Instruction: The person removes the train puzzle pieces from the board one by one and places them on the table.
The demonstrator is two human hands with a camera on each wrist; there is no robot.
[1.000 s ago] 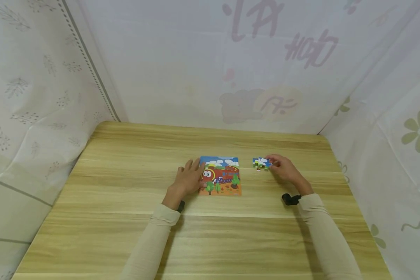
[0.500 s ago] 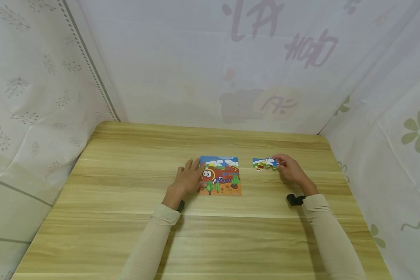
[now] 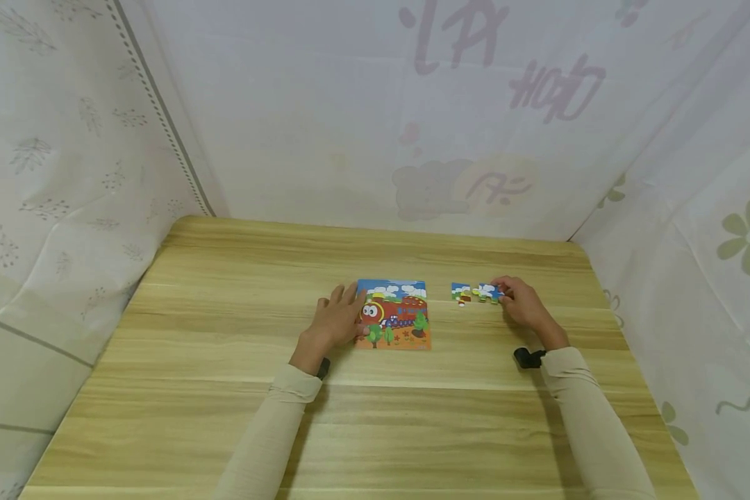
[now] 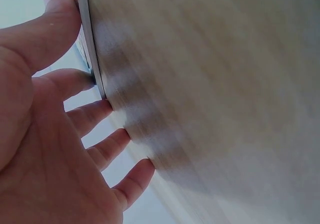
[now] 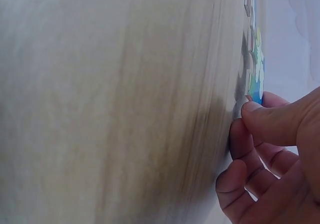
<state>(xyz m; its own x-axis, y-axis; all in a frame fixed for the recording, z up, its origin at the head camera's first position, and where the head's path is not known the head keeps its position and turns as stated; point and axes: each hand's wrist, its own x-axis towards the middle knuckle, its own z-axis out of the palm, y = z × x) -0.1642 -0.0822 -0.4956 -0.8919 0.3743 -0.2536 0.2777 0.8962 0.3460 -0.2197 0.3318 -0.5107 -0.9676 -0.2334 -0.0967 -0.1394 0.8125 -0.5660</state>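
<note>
A square jigsaw puzzle [image 3: 406, 312] with a red train picture lies flat on the wooden table. My left hand [image 3: 334, 321] rests at its left edge, thumb and index finger touching it; in the left wrist view the other fingertips [image 4: 142, 176] stand relaxed on the table. To the right, my right hand [image 3: 526, 305] pinches a blue, white and green puzzle piece [image 3: 489, 292] by its right end between thumb and index finger. Just left of that lies another puzzle section [image 3: 460, 288], blue above and green and red below. Whether the two touch is too small to tell.
The table [image 3: 375, 430] has pale wood grain and reaches back to a printed white curtain [image 3: 300, 125]. Patterned cloth [image 3: 712, 229] hangs along both sides. A black wrist camera [image 3: 528, 358] sits at the right cuff.
My right hand has moved to the right with the pinched puzzle piece, away from the section on the left, which stays in place. The left hand and the train puzzle stay still.
</note>
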